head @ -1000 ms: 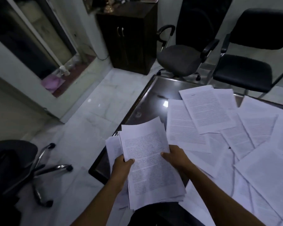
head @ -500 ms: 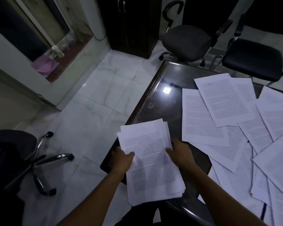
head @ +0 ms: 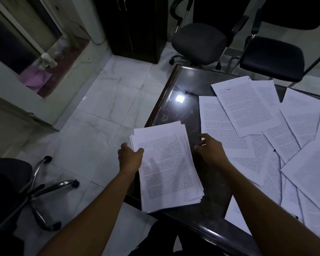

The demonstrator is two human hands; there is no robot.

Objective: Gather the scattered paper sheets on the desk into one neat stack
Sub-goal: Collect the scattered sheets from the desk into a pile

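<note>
A stack of printed paper sheets [head: 166, 167] lies at the left corner of the dark glossy desk [head: 175, 100], its near end hanging over the desk's edge. My left hand [head: 129, 157] grips the stack's left edge, thumb on top. My right hand [head: 209, 148] is off the stack, just to its right, fingers spread over the bare desk and touching nothing that I can see. Several loose printed sheets [head: 248, 108] lie scattered and overlapping across the right part of the desk.
Two black office chairs [head: 199, 41] [head: 272, 58] stand beyond the desk's far edge. A dark cabinet [head: 135, 28] is at the back. Another chair with a chrome base [head: 44, 185] sits on the tiled floor at the left.
The stack has been lowered onto the desk corner. My right hand has let go of it and moved a little to the right. My left hand still holds its edge.
</note>
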